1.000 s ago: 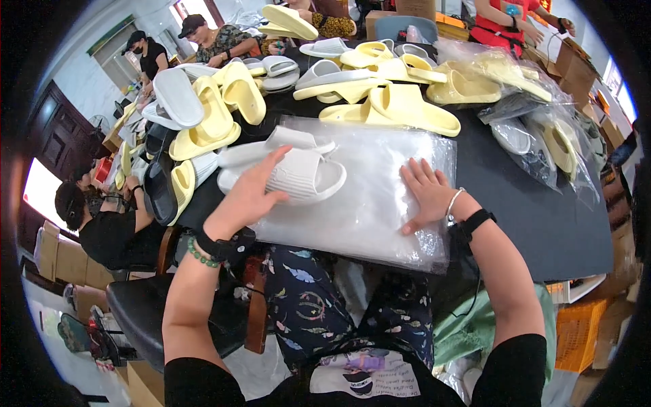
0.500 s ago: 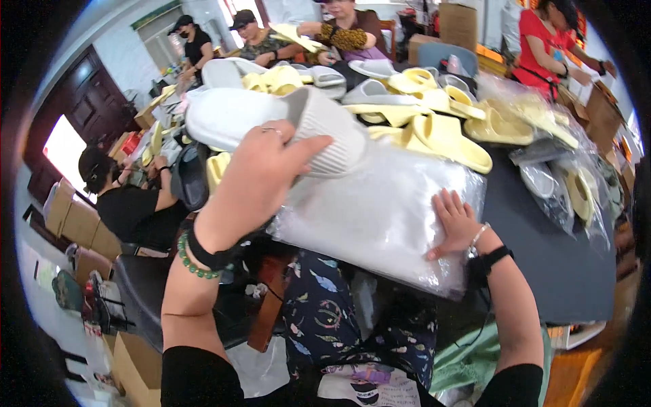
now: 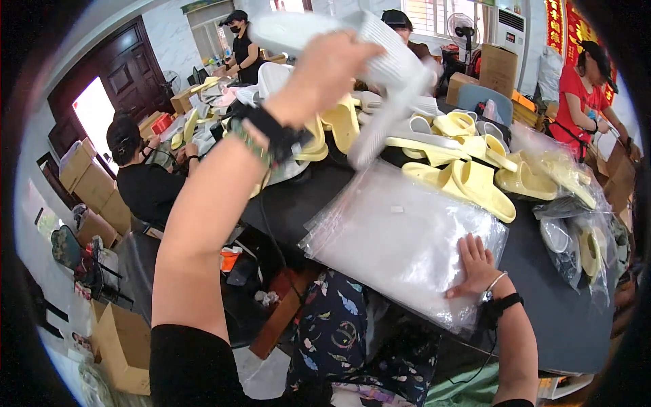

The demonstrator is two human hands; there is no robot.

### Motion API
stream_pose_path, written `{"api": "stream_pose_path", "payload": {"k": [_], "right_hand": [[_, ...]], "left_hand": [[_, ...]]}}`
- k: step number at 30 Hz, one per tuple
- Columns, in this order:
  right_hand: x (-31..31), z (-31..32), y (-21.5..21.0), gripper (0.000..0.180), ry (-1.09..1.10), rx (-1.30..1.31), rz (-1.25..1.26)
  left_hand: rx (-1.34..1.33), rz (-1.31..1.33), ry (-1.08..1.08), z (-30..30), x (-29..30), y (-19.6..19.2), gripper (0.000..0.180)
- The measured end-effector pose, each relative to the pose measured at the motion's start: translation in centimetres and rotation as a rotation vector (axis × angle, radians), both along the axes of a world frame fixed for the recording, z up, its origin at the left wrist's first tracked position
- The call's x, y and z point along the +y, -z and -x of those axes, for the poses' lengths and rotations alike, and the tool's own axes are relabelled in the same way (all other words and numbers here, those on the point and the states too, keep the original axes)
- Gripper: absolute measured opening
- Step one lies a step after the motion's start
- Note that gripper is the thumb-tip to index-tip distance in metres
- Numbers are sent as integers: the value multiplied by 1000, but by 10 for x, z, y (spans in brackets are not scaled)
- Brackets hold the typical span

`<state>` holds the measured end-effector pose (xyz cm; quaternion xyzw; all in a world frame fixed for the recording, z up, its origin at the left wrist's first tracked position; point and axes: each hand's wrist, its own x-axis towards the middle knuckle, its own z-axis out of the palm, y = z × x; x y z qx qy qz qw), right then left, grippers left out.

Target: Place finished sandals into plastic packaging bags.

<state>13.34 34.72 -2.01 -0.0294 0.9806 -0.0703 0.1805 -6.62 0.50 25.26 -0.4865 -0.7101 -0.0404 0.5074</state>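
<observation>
My left hand (image 3: 322, 74) is raised over the far side of the table, its fingers closed on a light grey slide slipper (image 3: 390, 51) with a ribbed strap. A second grey slipper shape (image 3: 385, 129), blurred by motion, hangs below it; how it is held is hidden. My right hand (image 3: 475, 268) lies flat with fingers spread on a stack of clear plastic bags (image 3: 386, 234) at the table's near edge. Just beyond the bags lie several pale yellow slippers (image 3: 481, 190), some mixed with grey ones.
Bagged slippers (image 3: 586, 254) rest on the right of the black table (image 3: 542, 312). A person in black (image 3: 149, 176) sits at left; another in red (image 3: 586, 102) stands far right. Cardboard boxes (image 3: 122, 346) stand on the floor at lower left. A dark cable (image 3: 271, 230) hangs by the table edge.
My left hand has lifted the grey slipper up and away from above the bags. My right hand stays flat on the bags. The whole view has shifted upward.
</observation>
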Motion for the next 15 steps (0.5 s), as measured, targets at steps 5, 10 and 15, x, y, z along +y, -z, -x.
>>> {"api": "stream_pose_path", "payload": {"k": [5,10,15], "right_hand": [[1,-3,-1,151,8,17,0],[-2,0,1,149,-19,11,18],[-1,-6,-2,148,8,-37,-16]], "left_hand": [[57,-183,-390,107,-63,-22,30],[-454,-289,-693,189,-167,69,30],[-499,-331,-757,180,-137,107,36]]}}
